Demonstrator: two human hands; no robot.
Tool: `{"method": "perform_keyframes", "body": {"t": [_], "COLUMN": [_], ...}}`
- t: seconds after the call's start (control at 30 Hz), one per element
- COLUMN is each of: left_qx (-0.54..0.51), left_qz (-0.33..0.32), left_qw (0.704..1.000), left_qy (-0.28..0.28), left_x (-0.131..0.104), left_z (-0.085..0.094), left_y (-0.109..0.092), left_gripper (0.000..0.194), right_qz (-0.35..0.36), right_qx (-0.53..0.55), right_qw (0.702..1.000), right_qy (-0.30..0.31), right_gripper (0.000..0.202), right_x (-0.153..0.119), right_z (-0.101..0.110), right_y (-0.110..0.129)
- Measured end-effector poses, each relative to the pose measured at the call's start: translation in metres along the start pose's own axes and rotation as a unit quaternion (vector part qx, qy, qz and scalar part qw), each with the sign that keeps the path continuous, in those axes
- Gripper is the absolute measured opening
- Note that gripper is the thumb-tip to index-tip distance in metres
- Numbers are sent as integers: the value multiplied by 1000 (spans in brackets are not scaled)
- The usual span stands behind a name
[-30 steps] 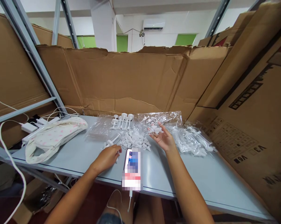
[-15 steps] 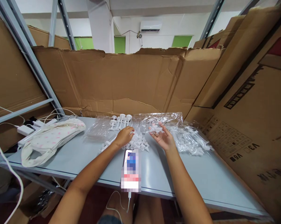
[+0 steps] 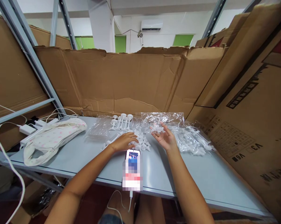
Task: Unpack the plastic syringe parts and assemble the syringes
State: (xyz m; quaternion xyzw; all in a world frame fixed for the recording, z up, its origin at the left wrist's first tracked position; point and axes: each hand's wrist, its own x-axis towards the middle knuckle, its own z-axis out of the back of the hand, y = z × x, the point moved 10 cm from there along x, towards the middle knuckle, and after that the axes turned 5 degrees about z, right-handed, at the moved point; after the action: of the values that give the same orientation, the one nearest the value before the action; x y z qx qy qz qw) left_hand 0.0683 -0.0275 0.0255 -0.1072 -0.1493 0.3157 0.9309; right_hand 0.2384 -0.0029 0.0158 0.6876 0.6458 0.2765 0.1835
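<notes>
A pile of small white plastic pieces [image 3: 144,143] lies on the grey table. My left hand [image 3: 124,142] reaches over its left side, fingers spread and touching the pieces. To the right, my right hand [image 3: 165,140] is turned palm up, its curled fingers around a few white pieces [image 3: 157,129]. Behind the left hand stand several white parts with round heads and thin stems [image 3: 123,120]. Clear plastic bags [image 3: 164,118] lie behind the right hand, and filled clear bags [image 3: 193,141] are to its right.
A phone [image 3: 132,171] with a cable lies at the front edge. On the left are a white patterned cloth item [image 3: 55,140], a power strip with chargers [image 3: 27,129] and flat clear bags [image 3: 99,129]. Cardboard walls [image 3: 126,77] enclose the back and sides.
My left hand has lowered toward the front of the pile, and its fingers have spread over the pieces. The right hand has barely moved. The view has shifted slightly.
</notes>
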Motion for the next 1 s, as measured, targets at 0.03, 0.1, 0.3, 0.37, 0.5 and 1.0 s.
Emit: {"method": "perform_keyframes", "body": {"t": [0.03, 0.1, 0.3, 0.37, 0.5, 1.0], "left_qx": [0, -4, -2, -12, -23, -111], "left_qz": [-2, -5, 7, 9, 3, 172], "left_qw": [1000, 1000, 999, 999, 999, 954], "left_qy": [-4, -17, -35, -40, -38, -219], "left_x": [2, 5, 14, 16, 23, 15], "left_z": [-2, -2, 0, 1, 0, 63], "left_y": [1, 0, -8, -10, -12, 13], "left_gripper": [25, 24, 25, 26, 26, 18], "right_qz": [-2, -6, -9, -9, -7, 10], "right_qx": [0, 1, -9, -11, -11, -13], "right_qw": [1000, 1000, 1000, 1000, 1000, 1000], "right_qy": [-1, 0, 2, -1, -7, 0], "right_gripper": [32, 33, 33, 34, 33, 29], "right_x": [0, 0, 1, 0, -1, 0], "right_z": [0, 1, 1, 1, 0, 0], "right_y": [0, -1, -1, -1, -1, 3]}}
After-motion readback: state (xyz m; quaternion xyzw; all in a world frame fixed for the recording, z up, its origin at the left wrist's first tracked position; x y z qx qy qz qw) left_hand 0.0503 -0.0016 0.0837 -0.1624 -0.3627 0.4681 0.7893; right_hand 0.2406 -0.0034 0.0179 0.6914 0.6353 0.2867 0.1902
